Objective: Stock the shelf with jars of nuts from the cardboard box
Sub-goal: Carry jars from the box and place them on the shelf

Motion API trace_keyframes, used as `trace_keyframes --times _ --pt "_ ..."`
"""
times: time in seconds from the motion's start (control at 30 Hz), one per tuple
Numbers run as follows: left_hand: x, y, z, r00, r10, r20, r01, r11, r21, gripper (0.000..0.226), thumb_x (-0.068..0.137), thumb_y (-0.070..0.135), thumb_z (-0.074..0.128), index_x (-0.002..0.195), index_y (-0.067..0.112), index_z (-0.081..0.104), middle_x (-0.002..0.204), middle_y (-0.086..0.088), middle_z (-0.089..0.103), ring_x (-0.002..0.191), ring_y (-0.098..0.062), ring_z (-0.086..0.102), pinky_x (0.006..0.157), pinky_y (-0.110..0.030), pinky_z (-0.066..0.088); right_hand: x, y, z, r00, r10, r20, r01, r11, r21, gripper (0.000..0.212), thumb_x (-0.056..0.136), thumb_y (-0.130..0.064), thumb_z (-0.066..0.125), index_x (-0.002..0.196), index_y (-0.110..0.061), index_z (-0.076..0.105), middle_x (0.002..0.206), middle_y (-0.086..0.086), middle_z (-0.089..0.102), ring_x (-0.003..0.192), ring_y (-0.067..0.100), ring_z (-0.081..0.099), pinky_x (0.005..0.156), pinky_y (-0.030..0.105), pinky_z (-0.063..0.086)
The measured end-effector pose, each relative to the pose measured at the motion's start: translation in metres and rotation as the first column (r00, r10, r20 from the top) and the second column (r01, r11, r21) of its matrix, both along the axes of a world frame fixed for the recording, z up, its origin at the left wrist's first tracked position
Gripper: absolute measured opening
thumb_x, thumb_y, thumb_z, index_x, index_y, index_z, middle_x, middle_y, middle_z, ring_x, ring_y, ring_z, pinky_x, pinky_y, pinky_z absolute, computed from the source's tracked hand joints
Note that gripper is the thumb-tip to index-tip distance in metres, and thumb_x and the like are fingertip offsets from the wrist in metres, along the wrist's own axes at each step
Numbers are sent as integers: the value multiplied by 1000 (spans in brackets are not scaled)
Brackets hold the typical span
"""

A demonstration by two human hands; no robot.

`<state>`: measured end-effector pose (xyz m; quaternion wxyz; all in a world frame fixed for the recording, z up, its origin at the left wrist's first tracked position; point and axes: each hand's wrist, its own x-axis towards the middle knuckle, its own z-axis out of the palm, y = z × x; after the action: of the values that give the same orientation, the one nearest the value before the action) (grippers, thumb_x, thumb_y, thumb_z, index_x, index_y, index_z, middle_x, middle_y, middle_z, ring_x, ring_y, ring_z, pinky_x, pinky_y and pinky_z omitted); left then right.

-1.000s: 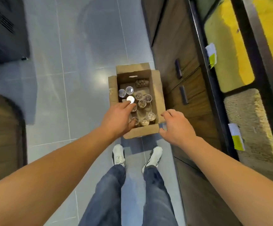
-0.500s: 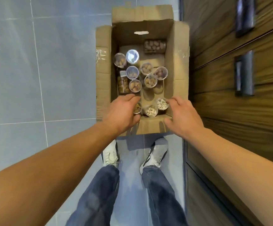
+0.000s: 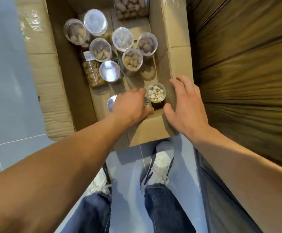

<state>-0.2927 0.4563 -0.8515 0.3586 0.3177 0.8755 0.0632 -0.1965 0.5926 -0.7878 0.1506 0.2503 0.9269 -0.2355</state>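
Note:
An open cardboard box (image 3: 52,81) stands on the floor with several clear jars of nuts upright in it. My left hand (image 3: 130,106) reaches into the box's near end, fingers and thumb curled round a jar (image 3: 147,103) that it mostly hides. Just right of that jar stands a jar of pistachios (image 3: 155,94). My right hand (image 3: 185,105) hovers open with spread fingers beside the pistachio jar, over the box's right wall. A shiny-lidded jar (image 3: 110,102) peeks out left of my left hand. The shelf is out of view.
A dark wooden cabinet front (image 3: 246,73) runs close along the box's right side. My feet in white shoes (image 3: 162,163) stand right at the box's near flap. Grey floor tiles (image 3: 5,81) lie to the left. One jar (image 3: 93,73) lies on its side.
The view has dropped much closer to the box. My left hand moved right from the leftmost near jar onto the middle one; my right hand moved in beside the pistachio jar.

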Motion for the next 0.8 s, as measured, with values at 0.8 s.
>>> trace_keyframes --times 0.8 --pt "-62 -100 69 904 415 102 -424 843 331 62 71 26 76 129 19 55 129 2 45 108 -6 43 91 -19 41 -54 -29 -34 906 291 307 -320 946 46 70 83 -26 69 145 -15 37 146 6 37 131 30 36 107 41 37"
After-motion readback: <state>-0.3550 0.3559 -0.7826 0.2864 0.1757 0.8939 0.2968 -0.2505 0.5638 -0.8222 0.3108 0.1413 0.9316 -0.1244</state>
